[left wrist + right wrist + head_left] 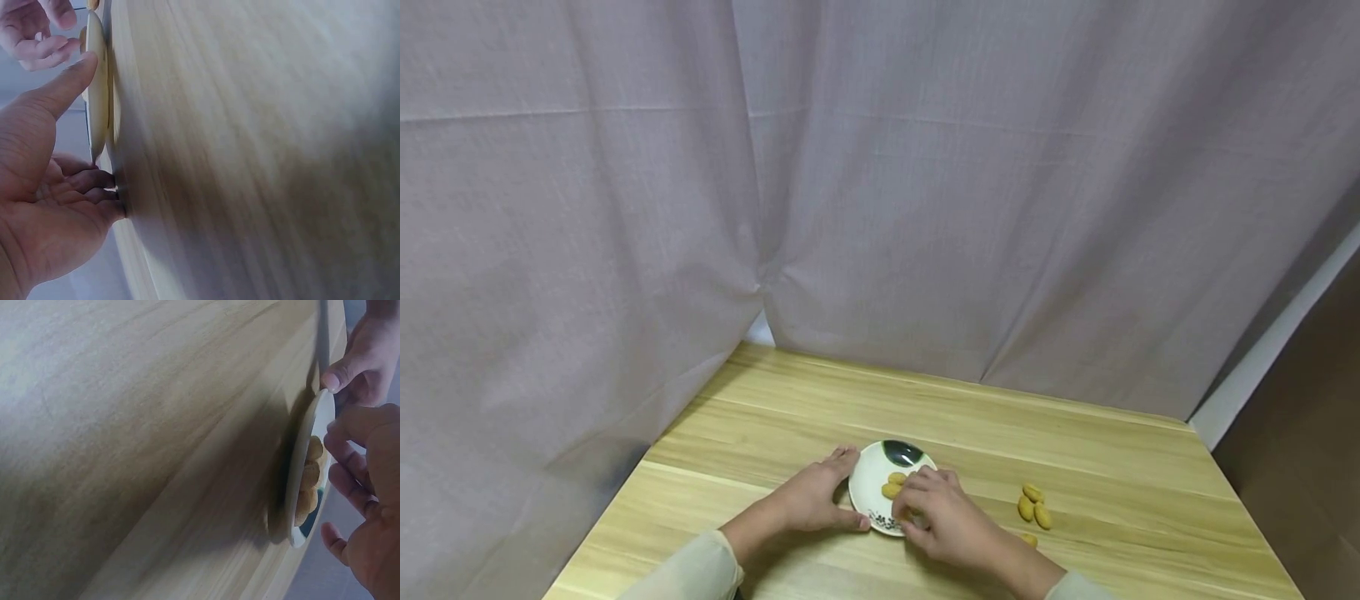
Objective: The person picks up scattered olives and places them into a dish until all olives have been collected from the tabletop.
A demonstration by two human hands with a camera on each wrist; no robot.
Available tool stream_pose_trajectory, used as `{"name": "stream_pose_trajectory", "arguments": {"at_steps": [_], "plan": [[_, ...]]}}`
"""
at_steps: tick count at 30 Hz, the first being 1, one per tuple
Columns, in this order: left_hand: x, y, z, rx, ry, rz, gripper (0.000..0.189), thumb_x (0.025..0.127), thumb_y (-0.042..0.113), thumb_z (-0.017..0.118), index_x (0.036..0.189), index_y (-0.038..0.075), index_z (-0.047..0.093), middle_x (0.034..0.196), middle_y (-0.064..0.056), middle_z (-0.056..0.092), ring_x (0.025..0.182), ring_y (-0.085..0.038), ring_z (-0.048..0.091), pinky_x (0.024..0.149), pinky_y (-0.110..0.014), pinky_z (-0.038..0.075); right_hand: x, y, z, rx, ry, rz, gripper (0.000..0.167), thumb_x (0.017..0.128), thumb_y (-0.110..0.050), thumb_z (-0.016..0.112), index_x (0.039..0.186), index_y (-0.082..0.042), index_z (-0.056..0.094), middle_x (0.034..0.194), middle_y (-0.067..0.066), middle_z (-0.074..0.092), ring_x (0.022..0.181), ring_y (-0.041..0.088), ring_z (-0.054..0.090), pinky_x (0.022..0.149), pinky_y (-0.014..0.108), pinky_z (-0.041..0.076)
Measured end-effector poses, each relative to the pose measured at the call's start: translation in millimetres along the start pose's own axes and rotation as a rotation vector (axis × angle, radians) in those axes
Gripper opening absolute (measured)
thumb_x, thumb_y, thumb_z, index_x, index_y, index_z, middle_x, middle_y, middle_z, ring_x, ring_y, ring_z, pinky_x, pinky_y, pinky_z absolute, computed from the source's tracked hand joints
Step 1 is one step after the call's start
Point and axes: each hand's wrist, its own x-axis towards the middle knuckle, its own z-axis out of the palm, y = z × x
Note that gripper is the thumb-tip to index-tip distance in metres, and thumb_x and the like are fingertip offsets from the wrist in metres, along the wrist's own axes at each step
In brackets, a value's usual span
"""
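A small round white plate (867,479) with a dark green patch and a floral print lies on the wooden table. Several yellow-brown oval pieces (310,476), nut-like in shape, are gathered on it. My left hand (815,495) holds the plate at its left side, thumb on the near rim and fingers round the far edge. Over the plate's right part hovers my right hand (946,514), its fingers loosely bent beside the pieces. In the left wrist view a gap shows between the right thumb and fingers (47,50), with nothing visible in it.
To the right of the plate, three more oval pieces (1034,505) lie close together on the table (1120,500). Another piece (1028,540) is partly covered by my right forearm. A grey curtain (880,208) hangs behind the table and along its left side.
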Motion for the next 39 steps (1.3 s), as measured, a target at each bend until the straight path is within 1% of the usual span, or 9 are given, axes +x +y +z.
{"name": "stream_pose_trajectory", "arguments": {"at_steps": [3, 7, 12, 18, 20, 26, 28, 31, 39], "plan": [[0.1, 0.2, -0.1, -0.005, 0.002, 0.004, 0.120, 0.087, 0.058, 0.090, 0.170, -0.005, 0.032, 0.179, -0.025, 0.031, 0.170, -0.043, 0.028, 0.138, -0.061, 0.028, -0.8, 0, 0, -0.008, -0.005, 0.003, 0.020, 0.088, -0.014, 0.089, 0.097, -0.026, 0.077, 0.106, -0.018, 0.075, 0.102, 0.001, 0.055, 0.099, 0.048, 0.049], [0.4, 0.1, 0.2, -0.005, 0.004, 0.005, 0.120, 0.087, 0.058, 0.090, 0.170, -0.006, 0.032, 0.179, -0.026, 0.031, 0.169, -0.044, 0.028, 0.138, -0.061, 0.028, -1.3, 1, 0, -0.016, 0.014, 0.001, 0.020, 0.088, -0.014, 0.089, 0.099, -0.027, 0.078, 0.108, -0.017, 0.076, 0.103, 0.001, 0.056, 0.099, 0.049, 0.050], [-0.1, 0.0, -0.1, -0.008, 0.005, 0.004, 0.120, 0.087, 0.056, 0.091, 0.170, -0.006, 0.032, 0.179, -0.026, 0.031, 0.169, -0.044, 0.028, 0.138, -0.061, 0.028, -3.1, 1, -2, -0.005, 0.035, 0.008, 0.022, 0.088, -0.014, 0.089, 0.101, -0.027, 0.078, 0.112, -0.019, 0.075, 0.108, 0.004, 0.058, 0.101, 0.053, 0.052], [-0.1, 0.4, -0.5, -0.009, 0.002, 0.000, 0.120, 0.087, 0.057, 0.091, 0.170, -0.006, 0.032, 0.179, -0.025, 0.031, 0.170, -0.044, 0.028, 0.138, -0.062, 0.028, -7.9, 5, -5, -0.003, 0.046, 0.027, 0.027, 0.085, -0.015, 0.091, 0.105, -0.028, 0.078, 0.114, -0.019, 0.074, 0.112, 0.008, 0.061, 0.105, 0.063, 0.054], [-0.1, 0.9, -0.7, -0.011, 0.002, -0.001, 0.119, 0.087, 0.057, 0.091, 0.170, -0.006, 0.032, 0.179, -0.025, 0.031, 0.170, -0.044, 0.028, 0.138, -0.062, 0.028, -9.9, 6, -7, -0.008, 0.050, 0.033, 0.028, 0.086, -0.017, 0.092, 0.107, -0.029, 0.078, 0.114, -0.020, 0.073, 0.112, 0.008, 0.062, 0.104, 0.061, 0.055], [0.5, 0.3, 0.2, -0.008, 0.005, 0.000, 0.119, 0.087, 0.055, 0.091, 0.170, -0.006, 0.033, 0.179, -0.025, 0.032, 0.169, -0.044, 0.028, 0.138, -0.062, 0.027, -17.8, 11, -16, -0.045, 0.118, 0.030, 0.032, 0.087, -0.020, 0.092, 0.115, -0.023, 0.079, 0.115, -0.015, 0.072, 0.108, 0.008, 0.064, 0.094, 0.041, 0.062], [0.8, -0.4, 0.8, -0.003, 0.004, 0.001, 0.119, 0.087, 0.056, 0.091, 0.170, -0.006, 0.033, 0.179, -0.025, 0.032, 0.169, -0.044, 0.028, 0.138, -0.062, 0.027, -21.4, 13, -18, -0.064, 0.142, 0.036, 0.036, 0.086, -0.022, 0.093, 0.119, -0.020, 0.080, 0.116, -0.014, 0.072, 0.108, 0.007, 0.065, 0.092, 0.037, 0.063], [0.7, -1.0, 1.1, -0.006, 0.000, -0.002, 0.119, 0.087, 0.057, 0.091, 0.170, -0.005, 0.032, 0.179, -0.025, 0.031, 0.170, -0.043, 0.027, 0.139, -0.061, 0.026, -27.2, 17, -21, -0.089, 0.165, 0.058, 0.043, 0.085, -0.022, 0.094, 0.125, -0.018, 0.079, 0.119, -0.012, 0.072, 0.109, 0.009, 0.067, 0.094, 0.038, 0.065], [-0.2, -0.1, -1.0, -0.015, 0.000, -0.006, 0.121, 0.086, 0.057, 0.091, 0.171, -0.006, 0.031, 0.180, -0.026, 0.030, 0.170, -0.043, 0.026, 0.138, -0.063, 0.026, -44.9, 28, -31, -0.138, 0.207, 0.149, 0.056, 0.081, -0.025, 0.098, 0.132, -0.018, 0.076, 0.122, -0.008, 0.073, 0.114, 0.013, 0.070, 0.096, 0.044, 0.067]]}}
